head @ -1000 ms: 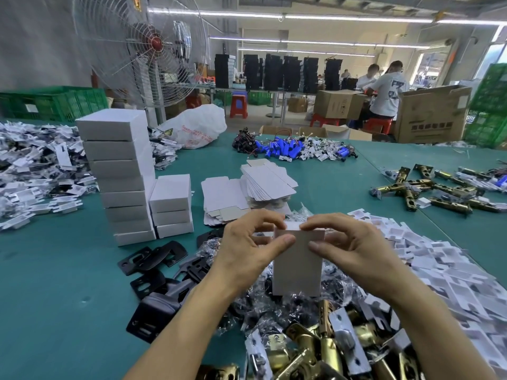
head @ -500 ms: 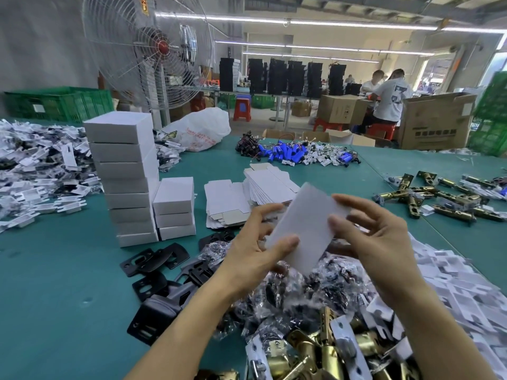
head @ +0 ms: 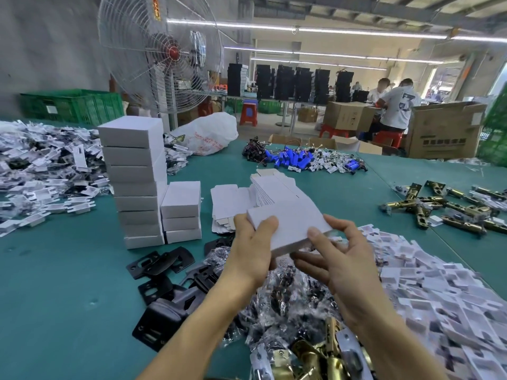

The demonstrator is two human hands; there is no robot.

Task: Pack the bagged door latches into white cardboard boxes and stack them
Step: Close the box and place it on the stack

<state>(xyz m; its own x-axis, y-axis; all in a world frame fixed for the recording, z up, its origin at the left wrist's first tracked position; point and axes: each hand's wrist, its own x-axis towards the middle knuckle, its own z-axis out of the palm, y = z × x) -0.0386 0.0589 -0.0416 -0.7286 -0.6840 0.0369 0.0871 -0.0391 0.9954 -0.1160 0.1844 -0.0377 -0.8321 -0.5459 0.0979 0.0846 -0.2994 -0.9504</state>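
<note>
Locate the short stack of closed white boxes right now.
In the head view, the short stack sits left of centre on the green table, just right of the tall stack and left of the flat box blanks.

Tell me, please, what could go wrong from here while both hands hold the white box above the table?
1. The left hand and right hand grip the tilted white cardboard box by its near edges; it may slip onto the pile of clear-bagged latches below.
2. The tall stack of white boxes looks slightly uneven; one more box placed carelessly might topple it against the short stack of white boxes beside it.
</note>
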